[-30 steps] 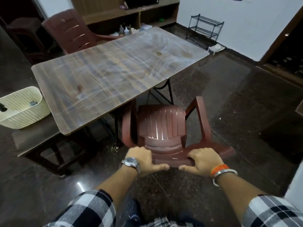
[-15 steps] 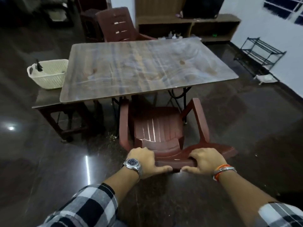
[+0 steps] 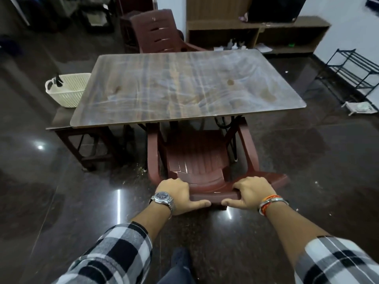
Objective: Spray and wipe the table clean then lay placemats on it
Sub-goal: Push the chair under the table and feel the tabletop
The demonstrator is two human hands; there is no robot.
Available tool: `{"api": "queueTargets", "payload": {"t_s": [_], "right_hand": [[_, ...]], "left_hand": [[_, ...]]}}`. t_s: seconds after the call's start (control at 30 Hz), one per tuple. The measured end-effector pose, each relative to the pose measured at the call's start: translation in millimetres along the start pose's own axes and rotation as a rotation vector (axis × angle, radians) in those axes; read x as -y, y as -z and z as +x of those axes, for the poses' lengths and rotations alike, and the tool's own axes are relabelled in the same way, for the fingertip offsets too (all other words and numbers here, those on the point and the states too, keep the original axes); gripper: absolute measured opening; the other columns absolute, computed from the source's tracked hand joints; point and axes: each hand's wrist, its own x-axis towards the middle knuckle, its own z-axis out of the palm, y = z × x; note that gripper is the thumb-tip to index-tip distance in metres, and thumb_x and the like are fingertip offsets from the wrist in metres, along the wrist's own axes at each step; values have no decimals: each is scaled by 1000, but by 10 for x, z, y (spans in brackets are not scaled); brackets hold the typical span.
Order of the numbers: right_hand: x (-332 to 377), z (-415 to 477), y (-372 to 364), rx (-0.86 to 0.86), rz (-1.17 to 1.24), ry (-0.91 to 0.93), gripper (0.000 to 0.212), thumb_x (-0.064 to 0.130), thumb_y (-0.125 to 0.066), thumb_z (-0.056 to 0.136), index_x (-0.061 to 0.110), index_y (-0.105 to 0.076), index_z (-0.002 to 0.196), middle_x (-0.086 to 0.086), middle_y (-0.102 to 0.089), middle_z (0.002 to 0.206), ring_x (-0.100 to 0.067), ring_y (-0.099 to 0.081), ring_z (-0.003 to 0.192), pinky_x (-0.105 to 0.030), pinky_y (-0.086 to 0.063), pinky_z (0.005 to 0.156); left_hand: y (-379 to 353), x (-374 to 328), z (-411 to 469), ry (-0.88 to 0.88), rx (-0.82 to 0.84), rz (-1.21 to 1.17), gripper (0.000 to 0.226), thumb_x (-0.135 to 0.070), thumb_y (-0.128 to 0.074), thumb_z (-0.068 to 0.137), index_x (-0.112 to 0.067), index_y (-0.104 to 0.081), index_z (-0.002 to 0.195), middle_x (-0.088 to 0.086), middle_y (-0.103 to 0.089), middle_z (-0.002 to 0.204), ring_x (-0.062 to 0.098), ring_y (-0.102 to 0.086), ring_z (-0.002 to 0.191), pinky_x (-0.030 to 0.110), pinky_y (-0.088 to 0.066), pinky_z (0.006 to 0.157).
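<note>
The wood-grain table (image 3: 184,87) stands ahead, its top bare and streaked with pale smears and a few brown stains. A maroon plastic chair (image 3: 196,158) sits at the table's near edge, its seat partly under the top. My left hand (image 3: 176,193) and my right hand (image 3: 252,191) both grip the top of the chair's backrest, thumbs pointing toward each other. No spray bottle, cloth or placemats show on the table.
A cream basket (image 3: 67,91) with a dark item in it rests on a low dark bench (image 3: 61,124) left of the table. A second maroon chair (image 3: 155,31) stands at the far side. Wooden shelving (image 3: 287,33) lines the back wall; a black wire rack (image 3: 354,74) stands right.
The chair has slid forward, its seat further under the table. My view has swung round to face the table squarely. Both hands have kept their grip on the backrest.
</note>
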Motion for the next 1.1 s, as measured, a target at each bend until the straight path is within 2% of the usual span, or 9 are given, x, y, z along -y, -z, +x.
{"api": "queueTargets", "payload": {"t_s": [0.27,0.4,0.6,0.8,0.93,1.1], "right_hand": [[-440,428,62,12,12,13,94,100,-8,61,20,-58,67,5,-59,67,-16,-55,61,-34,-48,56],[-418,616,79,-2,16,35,95,99,-11,63,19,-61,67,4,-59,65,-17,-56,59,-34,-49,55],[-400,667,127,-13,9,78,88,97,-17,66,19,-57,66,3,-57,65,-18,-55,61,-31,-38,50],[-445,605,111,0,-8,101,86,97,-22,67,18,-56,65,4,-54,62,-17,-52,57,-31,-38,50],[-454,607,127,5,5,117,87,97,-23,68,17,-56,64,3,-55,61,-18,-52,57,-32,-39,50],[-454,698,162,12,66,90,87,97,-23,67,17,-56,62,5,-48,58,-17,-52,57,-32,-41,50]], "left_hand": [[176,-2,525,42,-19,19,94,-101,-20,57,-15,-57,61,-2,-54,61,18,-53,54,30,-48,56],[195,138,650,67,-24,56,97,-103,-15,52,-17,-58,63,-2,-55,61,18,-54,54,31,-49,58],[152,159,651,108,-17,53,99,-104,-9,49,-20,-57,66,-5,-56,61,16,-54,54,32,-52,59],[34,57,586,162,-31,22,100,-105,-9,48,-21,-59,70,-7,-56,64,16,-57,59,30,-48,56],[36,43,588,197,-35,9,99,-105,-12,48,-22,-60,74,-6,-60,70,18,-61,66,31,-50,61],[157,164,703,184,1,18,102,-106,-9,44,-24,-61,74,-8,-59,69,15,-59,63,31,-50,63]]}}
